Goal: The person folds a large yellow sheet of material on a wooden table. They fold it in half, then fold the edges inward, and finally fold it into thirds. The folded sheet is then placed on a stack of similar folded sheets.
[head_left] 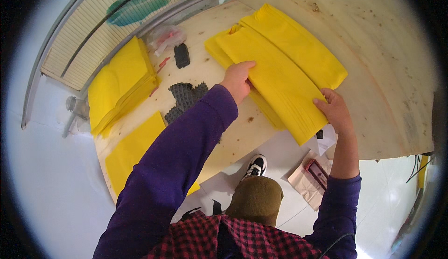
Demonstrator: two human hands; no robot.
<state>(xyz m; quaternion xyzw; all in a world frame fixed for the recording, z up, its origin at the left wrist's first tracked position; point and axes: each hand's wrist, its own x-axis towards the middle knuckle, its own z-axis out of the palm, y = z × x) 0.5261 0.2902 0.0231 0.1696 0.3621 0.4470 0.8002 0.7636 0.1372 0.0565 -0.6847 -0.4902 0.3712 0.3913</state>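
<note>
A thick folded stack of yellow cloth [280, 79] lies slantwise before me, its near end raised at the table's front edge. My left hand [239, 79] is closed on its left side, thumb on top and fingers hidden underneath. At the near right corner my right hand [337, 112] pinches the same stack, its fingers partly out of sight. Beyond it rests a second yellow folded bundle [298, 44], pressed close along the far side. More yellow cloth shows beneath the held stack.
The wooden table [242, 130] also bears a yellow cloth pile [123, 79], a flat yellow piece [137, 149], dark grey textured pieces [184, 98], a small black object [182, 56] and a clear plastic bag [167, 35]. A wooden panel [373, 72] stands right. A red-framed item [317, 174] is on the floor.
</note>
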